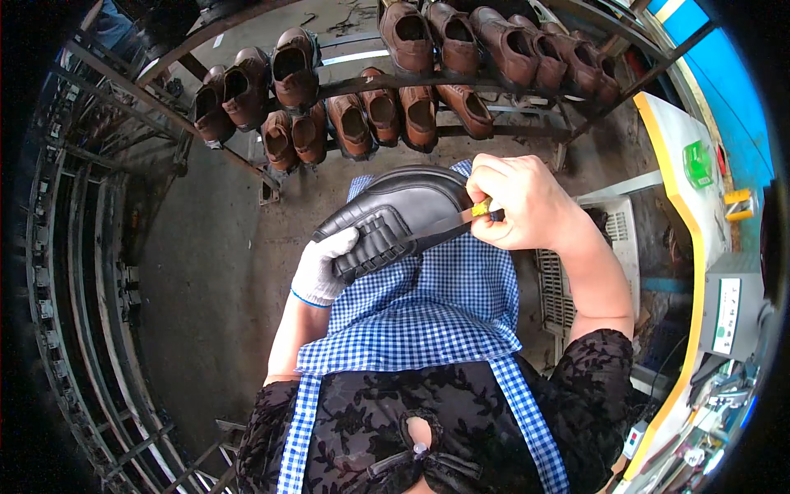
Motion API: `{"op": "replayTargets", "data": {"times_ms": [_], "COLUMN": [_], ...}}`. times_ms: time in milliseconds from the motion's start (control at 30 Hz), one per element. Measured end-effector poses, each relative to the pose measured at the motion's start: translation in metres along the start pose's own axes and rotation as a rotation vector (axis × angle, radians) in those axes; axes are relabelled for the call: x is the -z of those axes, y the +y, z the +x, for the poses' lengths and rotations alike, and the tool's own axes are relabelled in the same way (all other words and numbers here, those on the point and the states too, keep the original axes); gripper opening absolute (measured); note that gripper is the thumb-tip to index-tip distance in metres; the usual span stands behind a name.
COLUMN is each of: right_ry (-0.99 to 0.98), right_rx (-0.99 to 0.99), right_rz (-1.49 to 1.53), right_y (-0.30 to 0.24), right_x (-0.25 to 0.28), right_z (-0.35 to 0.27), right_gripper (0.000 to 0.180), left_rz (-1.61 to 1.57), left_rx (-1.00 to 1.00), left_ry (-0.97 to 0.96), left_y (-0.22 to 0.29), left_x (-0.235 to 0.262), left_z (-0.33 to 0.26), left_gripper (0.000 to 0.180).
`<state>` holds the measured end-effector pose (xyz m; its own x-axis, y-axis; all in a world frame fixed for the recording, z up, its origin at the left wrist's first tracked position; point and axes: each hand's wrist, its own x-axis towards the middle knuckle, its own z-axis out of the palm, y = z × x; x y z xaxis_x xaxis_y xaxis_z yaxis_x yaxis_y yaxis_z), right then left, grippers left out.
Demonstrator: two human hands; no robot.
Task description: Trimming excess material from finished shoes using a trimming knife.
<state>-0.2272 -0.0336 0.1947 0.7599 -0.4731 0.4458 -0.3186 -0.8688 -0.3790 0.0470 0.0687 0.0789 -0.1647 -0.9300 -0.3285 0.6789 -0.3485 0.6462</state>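
My left hand [321, 270], in a white knitted glove, grips one end of a black leather shoe [418, 202]. The shoe lies tilted on its side above my lap, with a ribbed, padded panel facing me. The gloved fingers are partly hidden behind it. My bare right hand [520, 202] is closed around the yellow handle of a thin-bladed knife [480, 208]. Its narrow blade points left and lies along the lower side of the shoe; whether it touches the leather I cannot tell. A blue-and-white checked apron [411, 325] spreads beneath the shoe.
Ahead stands a metal rack [354, 85] with several brown shoes [409, 41] on two levels. Metal rails [82, 272] run along the left. At right are a white plastic crate [623, 239], a yellow-edged table [673, 156], a green item [698, 165] and a grey box [732, 305].
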Motion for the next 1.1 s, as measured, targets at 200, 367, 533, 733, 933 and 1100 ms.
{"op": "replayTargets", "data": {"times_ms": [200,367,533,733,933,1100], "right_ry": [-0.083,0.069,0.269,0.404,0.203,0.066], "right_rx": [-0.177,-0.467,-0.307,-0.188,-0.104,0.005], "right_rz": [0.391,0.868,0.746,0.378,0.103,-0.187], "right_y": [0.008,0.017,0.024,0.000,-0.007,-0.016], "right_x": [0.003,-0.011,-0.028,-0.020,0.002,0.014], "right_z": [-0.013,-0.035,-0.042,-0.021,-0.013,-0.003], "right_gripper": [0.018,0.015,0.020,0.021,0.025,0.019], "left_rz": [-0.150,-0.224,-0.232,-0.155,0.034,0.127], "left_rx": [0.029,-0.002,0.008,-0.037,-0.104,-0.128], "left_ry": [0.002,-0.031,-0.034,-0.021,0.008,-0.038], "left_y": [-0.005,0.005,0.007,0.005,0.011,0.013], "left_x": [-0.003,-0.013,-0.017,-0.016,-0.020,-0.016], "left_z": [0.004,0.004,0.003,0.002,-0.004,-0.006], "left_gripper": [0.055,0.055,0.055,0.055,0.058,0.059]}}
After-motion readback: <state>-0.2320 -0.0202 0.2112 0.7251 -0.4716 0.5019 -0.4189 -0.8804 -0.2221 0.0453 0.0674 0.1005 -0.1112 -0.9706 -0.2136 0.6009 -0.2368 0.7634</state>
